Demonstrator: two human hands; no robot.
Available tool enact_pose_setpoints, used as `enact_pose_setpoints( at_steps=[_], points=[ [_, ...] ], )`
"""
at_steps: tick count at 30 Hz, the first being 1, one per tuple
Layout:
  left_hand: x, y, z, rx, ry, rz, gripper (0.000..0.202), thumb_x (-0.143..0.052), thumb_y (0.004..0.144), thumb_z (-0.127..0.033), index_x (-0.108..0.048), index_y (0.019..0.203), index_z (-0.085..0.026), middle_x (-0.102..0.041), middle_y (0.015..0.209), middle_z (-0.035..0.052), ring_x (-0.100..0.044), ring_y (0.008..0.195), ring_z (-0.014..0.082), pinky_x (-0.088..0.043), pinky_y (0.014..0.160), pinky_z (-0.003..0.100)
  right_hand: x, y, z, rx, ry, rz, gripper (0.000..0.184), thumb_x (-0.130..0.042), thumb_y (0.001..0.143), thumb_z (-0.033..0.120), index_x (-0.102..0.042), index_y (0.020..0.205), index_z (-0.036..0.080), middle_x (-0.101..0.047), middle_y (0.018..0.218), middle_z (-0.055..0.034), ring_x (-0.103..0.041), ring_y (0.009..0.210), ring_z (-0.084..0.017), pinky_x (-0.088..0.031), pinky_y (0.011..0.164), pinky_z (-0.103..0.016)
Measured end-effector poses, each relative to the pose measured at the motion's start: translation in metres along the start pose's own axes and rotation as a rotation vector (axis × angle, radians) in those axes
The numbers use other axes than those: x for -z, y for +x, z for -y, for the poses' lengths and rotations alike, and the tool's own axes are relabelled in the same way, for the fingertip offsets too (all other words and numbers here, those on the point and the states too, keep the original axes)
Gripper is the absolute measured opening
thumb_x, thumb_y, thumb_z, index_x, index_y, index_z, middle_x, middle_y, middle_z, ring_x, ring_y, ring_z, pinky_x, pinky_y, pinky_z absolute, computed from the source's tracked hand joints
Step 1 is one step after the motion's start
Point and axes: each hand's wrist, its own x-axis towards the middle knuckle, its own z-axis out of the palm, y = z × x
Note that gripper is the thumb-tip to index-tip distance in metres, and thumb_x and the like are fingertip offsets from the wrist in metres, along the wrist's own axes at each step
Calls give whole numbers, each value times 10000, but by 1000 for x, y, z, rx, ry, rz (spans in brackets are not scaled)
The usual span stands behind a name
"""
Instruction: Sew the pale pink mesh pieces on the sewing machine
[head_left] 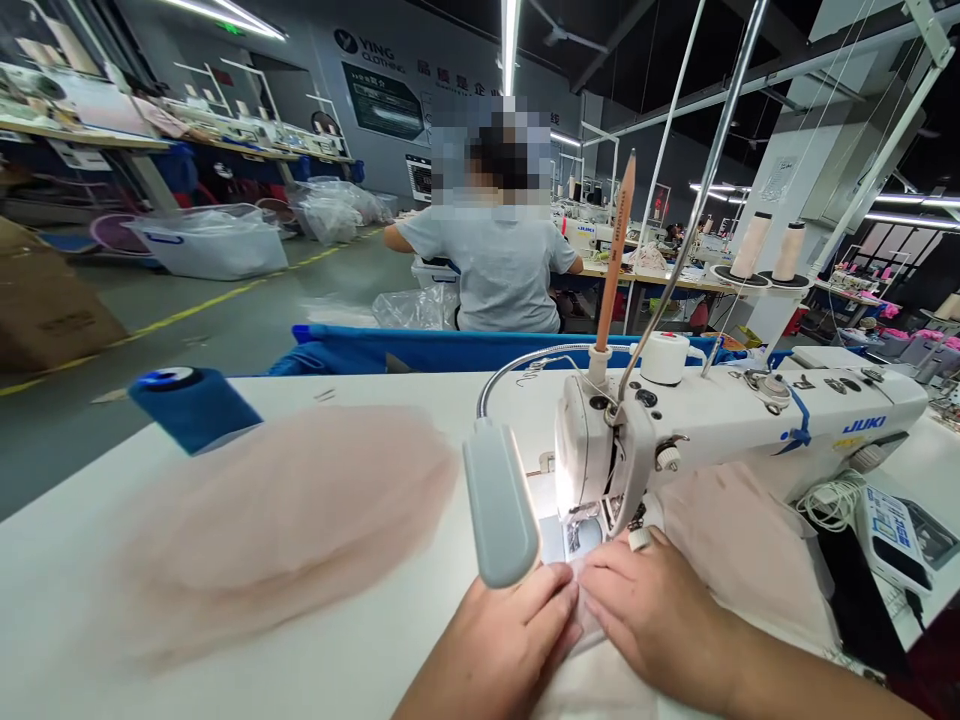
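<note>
Just in front of the needle area of a white JUKI sewing machine, both hands work on a piece of pale pink fabric. My left hand has its fingers pressed together on the cloth, left of the presser foot. Close beside it, my right hand grips the same cloth with curled fingers, near the foot. Part of the fabric is hidden under the hands. A grey lamp head hangs above the left hand, and light falls on the needle plate.
Sheer pink fabric spreads over the table's left side. More pink cloth lies right of the needle. A blue thread cone rests at the left edge. A pencil stands on the machine. Beyond sits a co-worker.
</note>
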Motion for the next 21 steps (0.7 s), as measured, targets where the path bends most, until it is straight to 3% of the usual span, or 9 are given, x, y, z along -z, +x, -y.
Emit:
enact_pose_setpoints(
  at_steps=[5, 10, 14, 21],
  points=[
    [-7, -13, -4, 28, 157, 28, 338, -412, 1152, -252, -735, 1062, -207, -787, 1075, 87, -705, 902, 305, -497, 802, 446, -7, 6, -11, -17, 86, -20, 203, -637, 977, 55, -704, 1061, 227, -821, 1173, -59, -685, 988, -264, -504, 886, -387],
    [2, -1, -11, 22, 262, 78, 190, -586, 1019, -205, -748, 1114, -174, -801, 1020, 76, -732, 820, 292, -507, 740, 437, -9, 9, -15, -27, 112, -75, 255, -625, 960, 38, -729, 1098, 225, -830, 1202, -43, -703, 1032, -275, -533, 923, -382],
    [11, 6, -12, 12, 302, 188, 260, -757, 882, -201, -782, 1135, -148, -827, 1057, 80, -772, 825, 291, -558, 719, 432, -14, 10, -18, -26, 138, -106, 263, -620, 954, 41, -744, 1106, 217, -823, 1202, -69, -718, 1051, -275, -559, 935, -376],
    [9, 7, -13, 28, 360, 212, 300, -832, 860, -265, -824, 1135, -147, -841, 1065, 86, -772, 779, 283, -572, 664, 437, -19, 9, -23, -24, 118, -141, 277, -615, 965, 44, -760, 1149, 191, -821, 1198, -86, -717, 1087, -287, -570, 951, -388]
  ],
)
